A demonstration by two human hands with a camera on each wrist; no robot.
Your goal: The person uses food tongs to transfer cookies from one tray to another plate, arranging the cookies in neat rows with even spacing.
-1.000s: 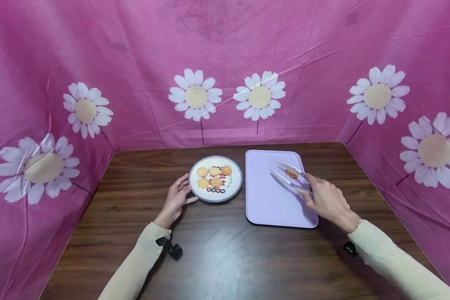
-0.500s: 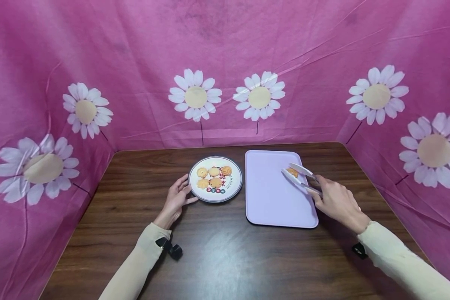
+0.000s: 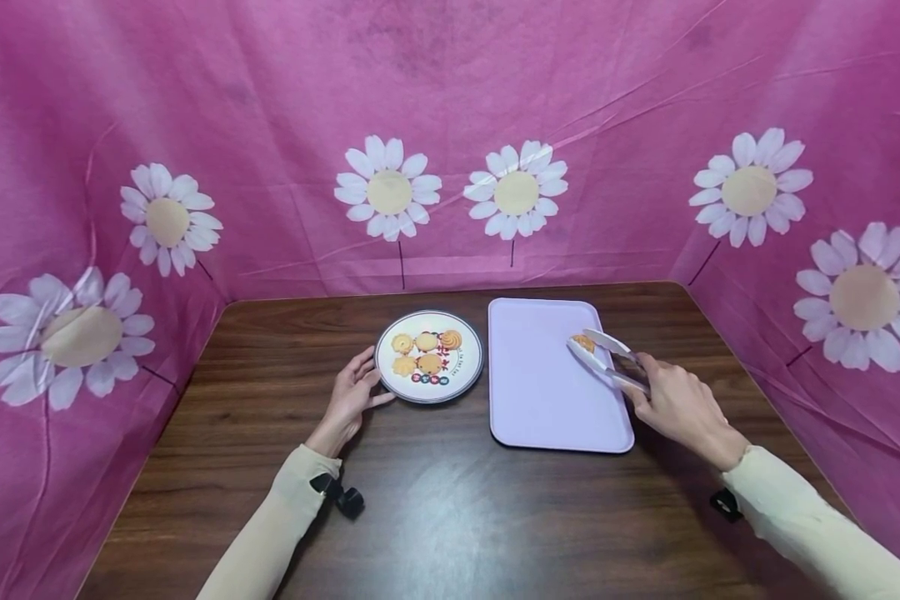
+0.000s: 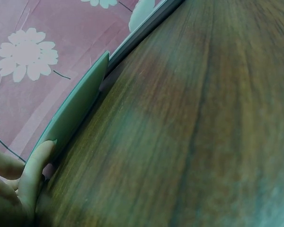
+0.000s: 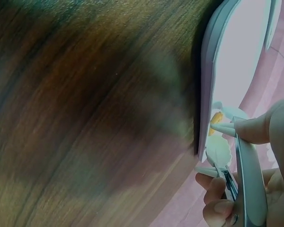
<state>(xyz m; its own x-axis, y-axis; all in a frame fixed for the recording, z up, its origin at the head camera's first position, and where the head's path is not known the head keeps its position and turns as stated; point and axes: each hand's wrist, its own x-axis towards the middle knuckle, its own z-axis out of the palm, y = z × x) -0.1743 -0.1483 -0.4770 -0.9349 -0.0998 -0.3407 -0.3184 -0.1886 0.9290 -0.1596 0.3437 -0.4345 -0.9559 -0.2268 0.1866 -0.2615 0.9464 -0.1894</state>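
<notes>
In the head view, my left hand holds the left rim of a round white plate. In the left wrist view, a digit lies along the outer side of the plate. My right hand grips metal tongs with pale tips over the right part of a lilac tray. Between the tong tips is a golden cookie; whether both tips touch it I cannot tell. The right wrist view shows the tongs in the fingers and the cookie partly hidden behind a tip.
Several cookies sit on the plate, over printed coloured lettering. Plate and tray stand close together on a dark wooden table. A pink cloth printed with daisies hangs around the back and sides of the table.
The tongs and my right hand have moved right and slightly nearer. The cookie appears turned, with its ridged top now showing. My left hand and the plate have stayed put.
</notes>
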